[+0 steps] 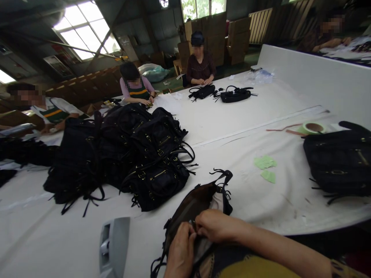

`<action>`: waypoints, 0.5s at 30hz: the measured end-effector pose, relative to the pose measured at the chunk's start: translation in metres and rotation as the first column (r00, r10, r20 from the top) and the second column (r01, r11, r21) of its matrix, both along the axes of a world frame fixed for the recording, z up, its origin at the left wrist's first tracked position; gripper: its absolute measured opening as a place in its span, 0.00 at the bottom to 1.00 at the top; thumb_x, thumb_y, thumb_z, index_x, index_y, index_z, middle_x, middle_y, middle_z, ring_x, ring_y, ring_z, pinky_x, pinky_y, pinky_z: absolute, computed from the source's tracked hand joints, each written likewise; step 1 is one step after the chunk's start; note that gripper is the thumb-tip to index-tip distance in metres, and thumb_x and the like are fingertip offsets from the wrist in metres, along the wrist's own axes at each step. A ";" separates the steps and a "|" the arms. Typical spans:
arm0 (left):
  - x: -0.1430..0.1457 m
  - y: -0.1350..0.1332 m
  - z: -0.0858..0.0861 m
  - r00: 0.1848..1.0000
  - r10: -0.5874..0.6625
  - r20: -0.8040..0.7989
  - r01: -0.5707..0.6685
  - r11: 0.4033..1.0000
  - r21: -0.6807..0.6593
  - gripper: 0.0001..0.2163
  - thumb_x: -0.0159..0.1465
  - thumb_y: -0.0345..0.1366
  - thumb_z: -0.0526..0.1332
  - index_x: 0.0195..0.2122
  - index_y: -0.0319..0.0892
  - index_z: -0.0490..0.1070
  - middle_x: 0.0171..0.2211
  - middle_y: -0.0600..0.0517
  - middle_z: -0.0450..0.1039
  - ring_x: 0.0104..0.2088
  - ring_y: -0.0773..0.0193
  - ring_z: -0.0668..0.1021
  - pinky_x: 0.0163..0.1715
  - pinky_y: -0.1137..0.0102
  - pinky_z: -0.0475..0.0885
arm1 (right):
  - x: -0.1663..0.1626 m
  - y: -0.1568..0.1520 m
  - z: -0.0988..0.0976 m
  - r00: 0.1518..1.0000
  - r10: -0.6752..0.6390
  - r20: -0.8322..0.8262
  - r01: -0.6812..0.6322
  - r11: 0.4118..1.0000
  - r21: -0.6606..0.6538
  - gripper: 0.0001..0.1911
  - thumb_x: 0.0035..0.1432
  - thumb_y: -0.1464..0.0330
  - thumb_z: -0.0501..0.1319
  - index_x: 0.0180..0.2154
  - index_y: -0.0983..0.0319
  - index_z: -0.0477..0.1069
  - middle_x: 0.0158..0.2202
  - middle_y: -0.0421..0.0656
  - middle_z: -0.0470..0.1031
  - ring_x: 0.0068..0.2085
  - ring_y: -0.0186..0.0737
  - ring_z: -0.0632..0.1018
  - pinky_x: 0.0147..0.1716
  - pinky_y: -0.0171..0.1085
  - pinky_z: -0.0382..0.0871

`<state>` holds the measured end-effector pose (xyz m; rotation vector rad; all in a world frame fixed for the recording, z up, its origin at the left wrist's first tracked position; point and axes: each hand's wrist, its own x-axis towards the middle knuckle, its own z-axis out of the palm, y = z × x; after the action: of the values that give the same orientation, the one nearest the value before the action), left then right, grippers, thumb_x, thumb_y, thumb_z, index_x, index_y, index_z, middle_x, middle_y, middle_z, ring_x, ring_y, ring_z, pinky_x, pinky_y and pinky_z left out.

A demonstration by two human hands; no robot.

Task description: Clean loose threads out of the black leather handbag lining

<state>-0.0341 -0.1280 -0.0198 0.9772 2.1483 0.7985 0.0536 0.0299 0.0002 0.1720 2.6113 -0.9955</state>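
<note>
A dark handbag (193, 206) lies open in front of me on the white table (246, 116), its brown lining showing. My left hand (181, 249) pinches the bag's lining near its opening. My right hand (214, 226) grips the same lining right beside the left hand, fingers closed on the fabric. The bag's black straps (223, 177) trail off its far end.
A pile of black handbags (127, 154) sits to the left. Another black bag (339, 162) lies at right, near a green tape roll (313, 127) and green paper scraps (265, 162). A grey device (113, 245) stands at lower left. Several people work at the far side.
</note>
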 end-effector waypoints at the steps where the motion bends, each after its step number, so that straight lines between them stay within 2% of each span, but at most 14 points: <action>1: 0.001 -0.001 -0.001 1.000 -0.001 -0.007 0.001 1.000 0.004 0.06 0.62 0.36 0.48 0.29 0.45 0.61 0.31 0.52 0.66 0.33 0.60 0.70 0.37 0.64 0.65 | 0.000 0.003 0.004 0.997 0.080 0.008 -0.081 0.996 0.043 0.11 0.54 0.70 0.57 0.38 0.65 0.74 0.35 0.49 0.78 0.35 0.44 0.77 0.29 0.35 0.62; 2: 0.002 -0.002 0.000 1.000 0.003 -0.014 -0.003 1.000 0.013 0.07 0.63 0.36 0.47 0.30 0.45 0.60 0.32 0.52 0.66 0.34 0.60 0.71 0.38 0.64 0.66 | 0.000 0.006 0.009 0.990 0.137 0.021 -0.138 0.987 0.088 0.11 0.53 0.72 0.57 0.38 0.66 0.74 0.35 0.50 0.78 0.35 0.44 0.77 0.29 0.35 0.62; 4: 0.003 -0.005 0.002 0.999 0.020 -0.036 -0.018 0.999 0.040 0.07 0.64 0.38 0.46 0.32 0.45 0.61 0.34 0.51 0.66 0.37 0.60 0.71 0.41 0.62 0.67 | -0.001 0.013 0.019 0.984 0.171 0.041 -0.175 0.971 0.165 0.11 0.53 0.75 0.56 0.37 0.68 0.74 0.35 0.52 0.77 0.35 0.45 0.77 0.29 0.35 0.63; 9: -0.004 -0.035 0.003 0.971 0.133 -0.198 -0.114 0.988 0.104 0.09 0.63 0.42 0.49 0.31 0.45 0.62 0.41 0.47 0.68 0.44 0.56 0.72 0.46 0.58 0.69 | -0.003 0.030 0.033 0.995 0.098 0.004 -0.096 0.964 0.247 0.12 0.55 0.78 0.53 0.35 0.66 0.75 0.34 0.50 0.77 0.35 0.43 0.77 0.28 0.34 0.63; 11: -0.010 -0.054 -0.002 0.951 0.158 -0.267 -0.132 0.985 0.113 0.09 0.64 0.42 0.49 0.30 0.45 0.63 0.42 0.47 0.69 0.45 0.56 0.73 0.45 0.60 0.70 | -0.004 0.033 0.032 0.998 0.062 -0.029 -0.053 0.966 0.251 0.10 0.55 0.76 0.55 0.33 0.65 0.76 0.33 0.48 0.77 0.34 0.43 0.77 0.26 0.34 0.62; 15: -0.014 -0.082 -0.012 0.906 0.160 -0.392 -0.104 0.982 0.161 0.10 0.63 0.43 0.51 0.29 0.45 0.64 0.38 0.49 0.72 0.38 0.60 0.77 0.36 0.67 0.73 | -0.004 0.035 0.029 0.995 -0.005 -0.100 0.030 0.968 0.248 0.08 0.56 0.71 0.57 0.32 0.62 0.76 0.31 0.46 0.77 0.34 0.43 0.77 0.25 0.33 0.61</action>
<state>-0.0478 -0.2104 -0.0322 1.1581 2.5643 0.8786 0.0499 0.0644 0.0292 0.2121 2.8250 -0.6940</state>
